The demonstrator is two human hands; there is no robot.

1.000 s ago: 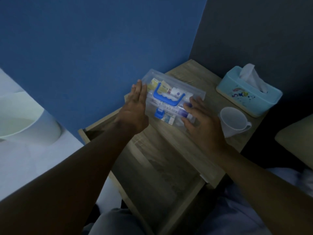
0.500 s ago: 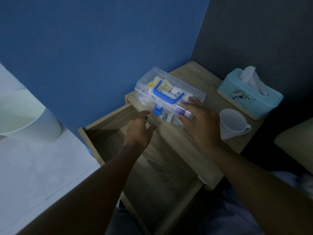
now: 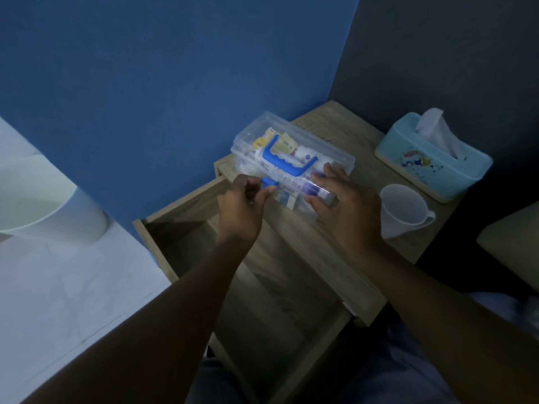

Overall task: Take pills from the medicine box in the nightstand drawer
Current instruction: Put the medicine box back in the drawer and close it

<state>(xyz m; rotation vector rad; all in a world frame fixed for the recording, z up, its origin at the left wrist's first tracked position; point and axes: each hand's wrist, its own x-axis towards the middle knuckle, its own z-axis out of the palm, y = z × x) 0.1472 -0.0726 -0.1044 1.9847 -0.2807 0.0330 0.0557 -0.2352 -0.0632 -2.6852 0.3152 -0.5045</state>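
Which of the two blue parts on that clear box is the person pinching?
The small blue latch on the medicine box's near edge, pinched by the left hand; the big blue handle on top is untouched.

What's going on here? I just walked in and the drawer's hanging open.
A person has a clear medicine box sitting on the nightstand top, above the open drawer. The left hand is pinching the blue latch on the box's front, while the right hand steadies its right end. The lid looks shut, and no pills are out yet. A white cup and a tissue box stand nearby.
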